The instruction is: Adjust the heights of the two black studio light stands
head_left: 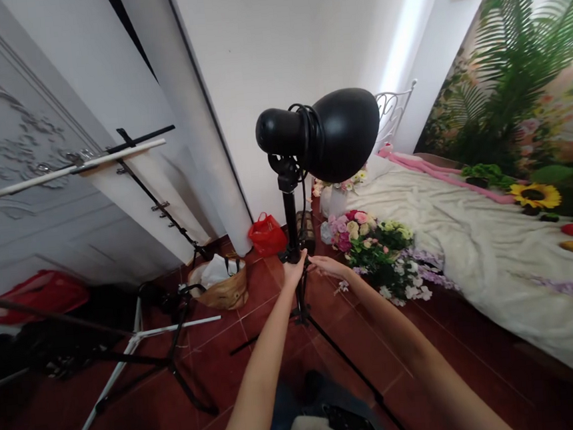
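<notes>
In front of me stands a black light stand [291, 218], its pole upright. A black studio lamp [342, 133] with a wide rounded shade sits on top, turned to the right. Its cable [312, 132] is looped around the lamp's neck and hangs down by the pole. My left hand [294, 269] is closed around the pole at a collar partway up. From the right, my right hand [327, 265] reaches the same height, fingers pinched at a small dark part beside the collar; the fingertips are too small to see clearly.
Artificial flowers [384, 246] lie close by on the right, against a bed with a cream blanket [495, 250]. A red bag [267, 235] and a tan bag [225, 287] sit on the tiled floor behind. Other stands [141, 335] spread their legs at left.
</notes>
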The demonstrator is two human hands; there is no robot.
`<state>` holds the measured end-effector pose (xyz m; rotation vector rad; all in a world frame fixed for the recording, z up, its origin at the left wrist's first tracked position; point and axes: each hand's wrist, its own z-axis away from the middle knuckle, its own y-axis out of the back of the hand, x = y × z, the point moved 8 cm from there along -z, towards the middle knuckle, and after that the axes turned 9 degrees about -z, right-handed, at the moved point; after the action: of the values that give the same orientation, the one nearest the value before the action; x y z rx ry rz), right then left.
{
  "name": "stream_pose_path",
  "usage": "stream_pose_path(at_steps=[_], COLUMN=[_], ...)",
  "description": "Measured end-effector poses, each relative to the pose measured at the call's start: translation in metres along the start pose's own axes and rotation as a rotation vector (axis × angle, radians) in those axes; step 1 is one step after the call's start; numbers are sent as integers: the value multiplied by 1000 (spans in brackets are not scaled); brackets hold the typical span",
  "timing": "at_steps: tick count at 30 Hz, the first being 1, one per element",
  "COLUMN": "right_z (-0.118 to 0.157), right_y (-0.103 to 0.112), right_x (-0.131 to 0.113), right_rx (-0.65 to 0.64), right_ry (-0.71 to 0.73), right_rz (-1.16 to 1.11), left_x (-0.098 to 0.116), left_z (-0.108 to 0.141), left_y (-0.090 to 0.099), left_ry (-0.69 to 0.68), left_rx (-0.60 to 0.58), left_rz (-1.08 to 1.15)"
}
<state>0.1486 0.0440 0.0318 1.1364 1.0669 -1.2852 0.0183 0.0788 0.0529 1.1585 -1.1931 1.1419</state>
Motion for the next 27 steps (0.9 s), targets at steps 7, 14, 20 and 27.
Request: stream_pose_path(at_steps=[7, 14, 20, 27], right_z=[-14, -20, -33, -42], right_y=[-4, -13, -16, -12], right_x=[-11, 18, 14, 21], right_rx=[58, 250, 172, 14], right_ry=[370, 582, 691, 214], right_rz=[351, 699, 767, 1056], left_x=[2, -3, -9, -16], left_z=[1, 1, -4, -4], left_y=[4, 5, 4, 3], left_ry=[3, 19, -17, 62], left_rx=[-7, 8, -8, 34], left_rz=[-3, -10, 8, 54])
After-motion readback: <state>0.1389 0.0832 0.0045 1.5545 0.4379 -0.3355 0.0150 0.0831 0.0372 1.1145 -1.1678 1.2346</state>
